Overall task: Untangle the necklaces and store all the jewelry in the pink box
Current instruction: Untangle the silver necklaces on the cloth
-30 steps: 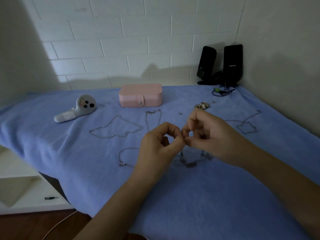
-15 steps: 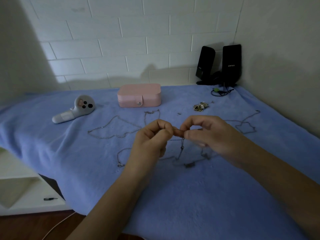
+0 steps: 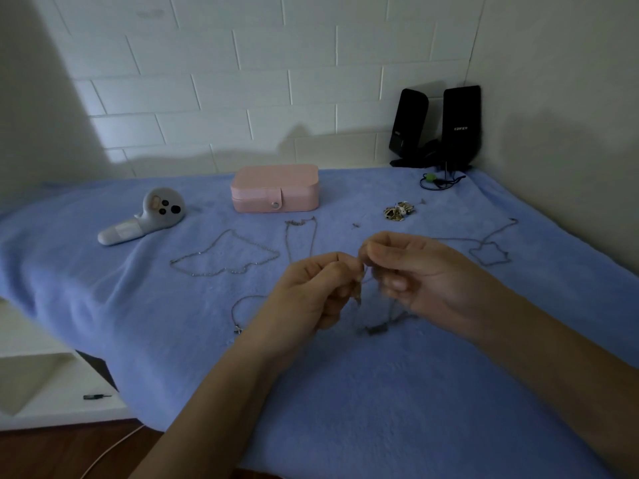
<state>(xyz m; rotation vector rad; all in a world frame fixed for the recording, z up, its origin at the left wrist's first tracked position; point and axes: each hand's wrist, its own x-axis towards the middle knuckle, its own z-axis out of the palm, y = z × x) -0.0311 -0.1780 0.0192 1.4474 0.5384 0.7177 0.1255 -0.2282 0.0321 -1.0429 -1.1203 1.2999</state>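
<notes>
Your hands are staying fingertip to fingertip, as they were a second ago. Your left forefinger, arched high then, is now lying flatter, and a short strand is showing as it dangles below the pinch. Judging by that, you are still working the knot loose and not yet storing anything.

Your left hand (image 3: 311,299) is pinching the tangled chain (image 3: 375,329) between thumb and forefinger. Your right hand (image 3: 425,281) is pinching the same chain just beside it.

The chain is looking thin and silvery, and it is hanging slack from your fingers down to the blue-covered bench (image 3: 380,409). A small bar-shaped piece of it is resting there, but its loops are too fine to read.

A loose necklace (image 3: 224,254) is lying spread out beyond your left hand. A small heap of jewellery (image 3: 399,211) is sitting further back. The pink box (image 3: 275,188) is standing closed at the rear, well apart from your hands.
</notes>
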